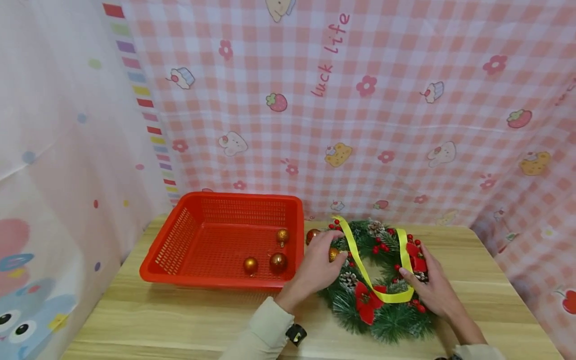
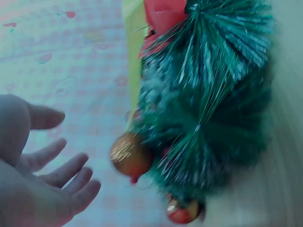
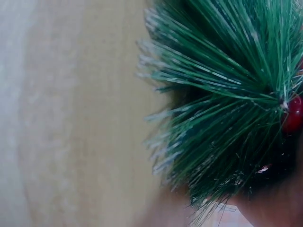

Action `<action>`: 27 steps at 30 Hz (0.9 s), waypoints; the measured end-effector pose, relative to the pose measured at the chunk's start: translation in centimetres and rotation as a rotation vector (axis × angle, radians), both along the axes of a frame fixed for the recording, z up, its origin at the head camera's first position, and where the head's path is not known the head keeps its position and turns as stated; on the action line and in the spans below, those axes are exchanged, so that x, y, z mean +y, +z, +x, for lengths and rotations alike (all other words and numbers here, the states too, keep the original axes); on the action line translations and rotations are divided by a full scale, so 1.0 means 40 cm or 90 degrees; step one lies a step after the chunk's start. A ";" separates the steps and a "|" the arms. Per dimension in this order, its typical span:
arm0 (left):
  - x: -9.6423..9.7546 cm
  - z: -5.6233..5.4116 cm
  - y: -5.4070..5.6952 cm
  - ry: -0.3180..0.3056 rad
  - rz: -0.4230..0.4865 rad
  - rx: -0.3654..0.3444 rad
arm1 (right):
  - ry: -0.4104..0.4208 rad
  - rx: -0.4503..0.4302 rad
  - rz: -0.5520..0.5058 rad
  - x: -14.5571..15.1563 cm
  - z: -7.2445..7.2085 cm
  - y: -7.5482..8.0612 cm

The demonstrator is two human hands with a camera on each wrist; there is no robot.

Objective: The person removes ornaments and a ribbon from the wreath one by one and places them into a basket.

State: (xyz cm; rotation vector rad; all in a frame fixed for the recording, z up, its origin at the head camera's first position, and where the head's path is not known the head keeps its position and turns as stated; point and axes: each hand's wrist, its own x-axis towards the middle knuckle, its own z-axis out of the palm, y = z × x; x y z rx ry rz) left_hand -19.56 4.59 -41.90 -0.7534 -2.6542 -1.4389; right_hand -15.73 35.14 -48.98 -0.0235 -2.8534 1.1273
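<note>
1. While the head view takes in the whole set-up, the green wreath [image 1: 387, 260] lies on the tabletop [image 1: 135, 320], right of centre, its far rim near the back edge.
2. Right hand [image 1: 432, 290]: grasping the wreath's right rim, thumb on top. Right wrist view adds pale-tipped needles and 1 glossy red berry [image 3: 293, 113] at close range; fingers there blurred and partly cut off.
3. Left hand [image 1: 317, 260]: released. Head view overlaps it with the wreath's left rim; left wrist view shows spread fingers apart from the glittery gold ornament [image 2: 131, 153].
4. Left wrist view also gives a shiny red-and-gold ornament [image 2: 183, 210] below that; attachment cannot be told.
5. Head view only: red basket [image 1: 216, 281] toward the tabletop's back left corner, 3 ornaments [image 1: 278, 262] inside, nearer its right wall.
6. Yellow ribbon [image 1: 391, 298] loops over the wreath, dipping past a red flower [image 1: 365, 300]; full loop visible from the head only.
</note>
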 end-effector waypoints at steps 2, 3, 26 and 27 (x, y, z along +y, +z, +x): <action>0.020 -0.011 -0.012 0.016 0.014 0.002 | -0.004 -0.008 0.003 -0.002 -0.001 0.000; 0.028 -0.016 -0.018 0.026 0.018 0.004 | -0.005 -0.010 0.004 -0.003 -0.001 0.000; 0.074 -0.054 -0.091 0.108 -0.109 0.111 | -0.030 -0.037 0.025 -0.010 0.001 0.004; 0.076 -0.054 -0.089 0.110 -0.108 0.116 | -0.031 -0.038 0.025 -0.010 0.001 0.004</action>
